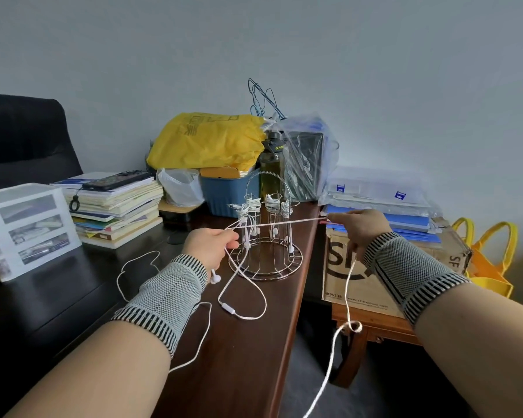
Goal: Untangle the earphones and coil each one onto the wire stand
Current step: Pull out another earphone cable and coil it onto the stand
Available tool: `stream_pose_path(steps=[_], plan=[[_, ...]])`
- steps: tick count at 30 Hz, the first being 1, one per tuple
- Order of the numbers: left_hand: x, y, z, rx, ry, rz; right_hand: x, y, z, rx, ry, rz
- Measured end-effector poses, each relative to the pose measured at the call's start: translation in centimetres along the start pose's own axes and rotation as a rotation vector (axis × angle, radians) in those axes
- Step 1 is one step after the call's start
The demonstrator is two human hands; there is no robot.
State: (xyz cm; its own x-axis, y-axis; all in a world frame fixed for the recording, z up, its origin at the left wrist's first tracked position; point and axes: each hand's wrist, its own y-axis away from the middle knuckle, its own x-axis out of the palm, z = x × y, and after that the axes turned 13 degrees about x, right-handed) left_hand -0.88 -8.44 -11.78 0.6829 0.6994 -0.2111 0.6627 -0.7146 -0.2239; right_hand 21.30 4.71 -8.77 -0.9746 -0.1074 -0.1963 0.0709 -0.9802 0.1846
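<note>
A round wire stand (266, 254) stands on the dark wooden table, with several white earphones (272, 202) coiled on its upper hooks. My left hand (209, 245) and my right hand (360, 226) both pinch one white earphone cable (280, 223), stretched taut between them in front of the stand. From my left hand an earbud (215, 279) dangles, and cable loops lie on the table with the inline remote (228, 309). The cable's other end hangs from my right hand past the table edge, with a loose knot (355, 326).
Stacked books (118, 212) and a white drawer box (27, 227) sit at left. A yellow bag (206, 140), blue tub and bottle stand behind the stand. Right of the table edge (296, 297) is a cardboard box (375, 276) with blue folders on a low wooden stool.
</note>
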Motion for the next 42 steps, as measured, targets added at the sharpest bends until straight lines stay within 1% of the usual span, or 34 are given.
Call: stream_pose_path(steps=[6, 8, 10, 12, 16, 18, 21, 22, 23, 27, 30, 33, 36, 39, 40, 42], plan=[[-0.1, -0.4, 0.3, -0.061, 0.103, -0.111, -0.6, 0.1, -0.3, 0.055, -0.001, -0.002], [0.0, -0.3, 0.1, -0.042, 0.083, -0.075, -0.6, 0.0, -0.3, 0.053, -0.025, -0.001], [0.1, -0.1, -0.1, -0.013, 0.036, 0.005, -0.4, -0.1, -0.3, 0.023, 0.019, 0.022], [0.1, 0.1, -0.3, 0.016, 0.026, 0.071, -0.1, -0.2, -0.2, -0.032, 0.160, 0.030], [0.3, 0.8, -0.8, 0.095, -0.047, 0.195, 0.7, -0.2, -0.2, -0.106, 0.683, -0.036], [0.5, 1.3, -1.3, 0.102, -0.021, 0.251, 1.2, 0.0, -0.3, -0.112, 0.822, -0.026], [0.5, 1.5, -1.8, 0.074, 0.014, 0.248, 2.3, 0.7, -0.4, -0.174, 1.031, 0.043], [0.4, 1.6, -1.8, 0.063, 0.028, 0.249, 2.8, 1.1, -0.4, -0.209, 1.048, 0.085], [0.4, 1.6, -1.8, 0.051, 0.048, 0.253, 3.4, 1.4, -0.4, -0.246, 1.019, 0.131], [0.7, 1.7, -1.9, 0.032, 0.100, 0.279, 6.5, 2.9, -0.3, -0.345, 0.679, 0.287], [0.6, 1.7, -1.8, 0.034, 0.142, 0.243, 8.8, 3.1, -0.5, -0.350, 0.544, 0.299], [0.3, 1.4, -1.6, 0.027, 0.164, 0.173, 10.5, 3.3, -1.0, -0.319, 0.463, 0.297], [-0.1, 0.9, -1.2, 0.022, 0.168, 0.120, 11.8, 3.3, -1.5, -0.278, 0.383, 0.332], [-0.4, 0.3, -0.5, 0.028, 0.098, 0.116, 12.0, 3.1, -2.0, -0.188, 0.155, 0.434], [-0.5, 0.0, -0.3, 0.028, 0.064, 0.117, 11.9, 3.0, -2.1, -0.162, 0.073, 0.430], [-0.5, -0.5, 0.2, 0.029, -0.016, 0.123, 11.4, 2.6, -2.1, -0.163, -0.040, 0.317]])
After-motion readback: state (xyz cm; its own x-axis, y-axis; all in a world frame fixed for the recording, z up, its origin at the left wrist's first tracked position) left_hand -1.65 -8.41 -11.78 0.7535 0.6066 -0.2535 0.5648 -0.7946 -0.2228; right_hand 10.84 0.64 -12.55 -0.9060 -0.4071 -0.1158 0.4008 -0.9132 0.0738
